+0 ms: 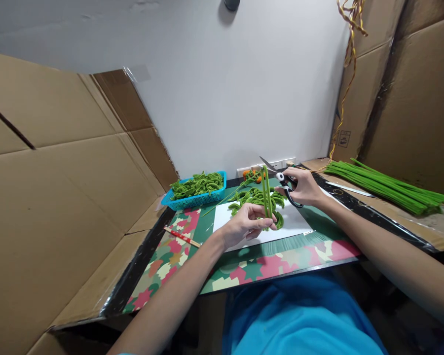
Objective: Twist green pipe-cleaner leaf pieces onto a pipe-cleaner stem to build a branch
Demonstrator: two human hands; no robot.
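My left hand (249, 223) pinches a few green pipe cleaners (266, 190), held upright above a white sheet of paper (288, 229). In my right hand (304, 186) is a pair of black-handled scissors (290, 190), with the blades spread and pointing up and left, close to the tops of the pipe cleaners. Behind my left hand, a pile of curled green pipe cleaner pieces (249, 197) lies on the paper, partly hidden by the hand. More such pieces (198, 185) fill a blue basket (192, 201) at the back left.
Long green pipe cleaners (388, 187) lie bundled at the right. An orange-and-green flower piece (254, 176) is at the table's back, near a socket strip (277, 165). A red stick (183, 237) lies at left. Cardboard walls (59, 197) enclose both sides; a yellow cord (350, 69) hangs at right.
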